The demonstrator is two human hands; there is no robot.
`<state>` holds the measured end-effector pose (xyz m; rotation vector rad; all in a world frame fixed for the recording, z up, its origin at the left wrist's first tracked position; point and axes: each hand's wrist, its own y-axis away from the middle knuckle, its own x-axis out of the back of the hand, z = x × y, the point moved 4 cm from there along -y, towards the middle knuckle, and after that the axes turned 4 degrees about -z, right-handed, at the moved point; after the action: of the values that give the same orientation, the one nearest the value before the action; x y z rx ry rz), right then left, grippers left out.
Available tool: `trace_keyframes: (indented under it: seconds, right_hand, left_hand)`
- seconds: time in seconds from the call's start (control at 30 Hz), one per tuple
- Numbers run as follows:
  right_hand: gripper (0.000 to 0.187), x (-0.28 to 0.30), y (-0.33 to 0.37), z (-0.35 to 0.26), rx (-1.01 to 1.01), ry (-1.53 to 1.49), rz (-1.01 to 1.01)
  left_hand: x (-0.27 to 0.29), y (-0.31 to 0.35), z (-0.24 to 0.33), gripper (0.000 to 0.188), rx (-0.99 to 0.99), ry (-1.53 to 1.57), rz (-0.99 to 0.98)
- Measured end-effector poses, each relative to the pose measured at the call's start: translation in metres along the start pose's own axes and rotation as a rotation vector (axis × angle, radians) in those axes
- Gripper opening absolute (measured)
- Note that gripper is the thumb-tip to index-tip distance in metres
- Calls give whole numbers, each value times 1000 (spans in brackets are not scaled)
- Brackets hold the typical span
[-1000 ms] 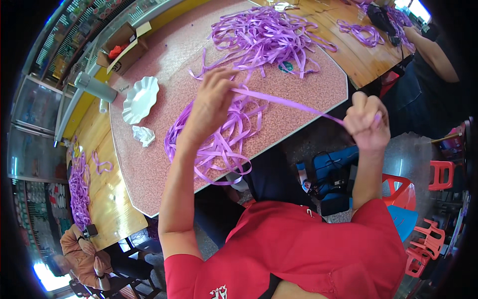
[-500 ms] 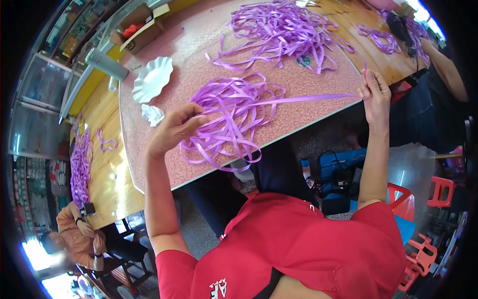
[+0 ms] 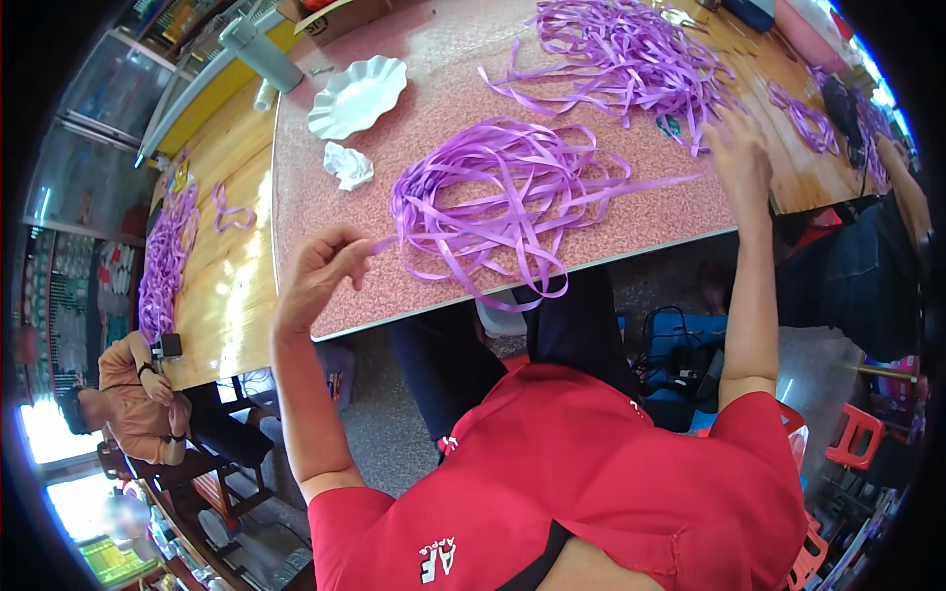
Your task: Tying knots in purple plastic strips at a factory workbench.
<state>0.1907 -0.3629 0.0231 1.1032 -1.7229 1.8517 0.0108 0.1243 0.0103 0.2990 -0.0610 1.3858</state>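
Observation:
A loosely looped bundle of purple ribbon [image 3: 493, 222] lies on the pink tabletop in front of me. At its left side, my left hand [image 3: 320, 276] pinches a short end of the ribbon between thumb and index finger, with the other fingers curled loosely. My right hand [image 3: 741, 163] is over the table's right edge, its fingers smeared by motion, close to the trailing strands of a larger purple ribbon heap [image 3: 631, 64] at the far side. A single ribbon tail from the near bundle points toward my right hand, and its tip lies apart from the fingers.
A white scalloped dish [image 3: 360, 97] and a crumpled white tissue [image 3: 348, 166] sit left of the bundle. Behind them stand a grey-green bottle [image 3: 261, 54] and a cardboard box [image 3: 345, 18]. More purple ribbon [image 3: 169, 261] lies far left, near a seated person [image 3: 138, 394]. Another person's arm [image 3: 907, 187] shows at right.
My right hand has let go of the stretched ribbon, which now lies slack, and moved toward the far heap. My left hand has drawn away from the bundle, holding a ribbon end. The view has shifted.

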Motion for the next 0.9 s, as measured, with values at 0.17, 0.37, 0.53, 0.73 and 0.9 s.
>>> trace_keyframes:
  seconds: [0.17,0.37,0.53,0.73,0.9]
  right_hand:
    - [33,39,7,-182,275,-988,-277]
    - [37,38,22,-240,157,-1440,-758]
    - [28,28,22,-235,66,-1462,-876]
    - [19,34,20,-246,243,-1313,-528]
    - [16,35,23,-236,282,-1254,-515]
  left_hand:
    - [-71,-15,47,18,-90,-15,-75]
    - [-95,-26,68,15,-269,104,-72]
    - [-85,-20,54,18,-304,187,34]
    - [-91,-23,48,28,-291,292,-13]
    - [-89,-21,47,31,-305,278,91]
